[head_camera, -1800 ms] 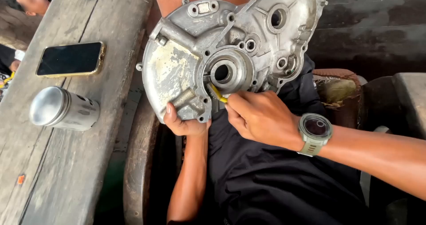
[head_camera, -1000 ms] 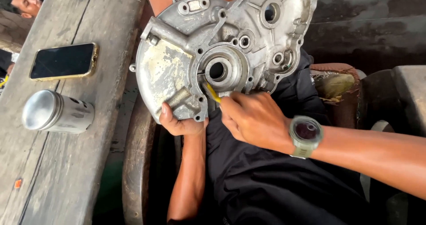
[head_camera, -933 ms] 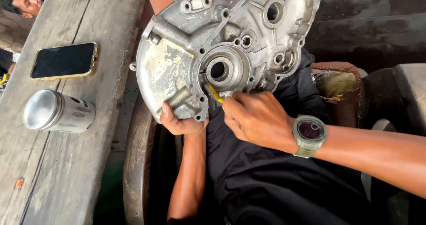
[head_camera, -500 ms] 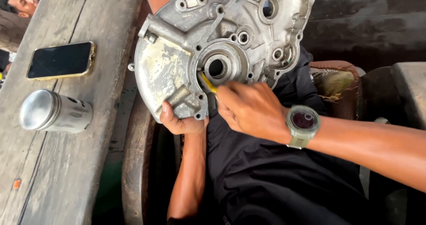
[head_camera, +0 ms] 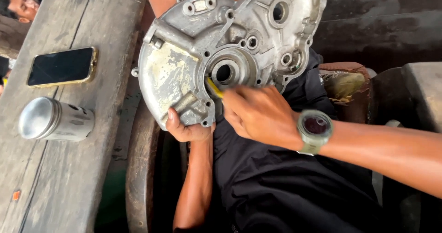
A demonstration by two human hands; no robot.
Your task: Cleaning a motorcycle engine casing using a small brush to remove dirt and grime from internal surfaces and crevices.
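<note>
Two things lie on the bench at nine o'clock: phone (head_camera: 61, 66), piston (head_camera: 55, 119). My left hand (head_camera: 186, 128) grips the casing (head_camera: 230, 53) from below, propped at twelve o'clock; my right hand (head_camera: 260, 115) pinches a yellow tool (head_camera: 214, 87) at its centre bore. Grime remains; I judge cleaning is unfinished.

A weathered wooden counter (head_camera: 69, 178) is running along the left, carrying a dark phone (head_camera: 61, 66) lying flat and, nearer, a metal piston (head_camera: 55, 120) lying on its side.
</note>
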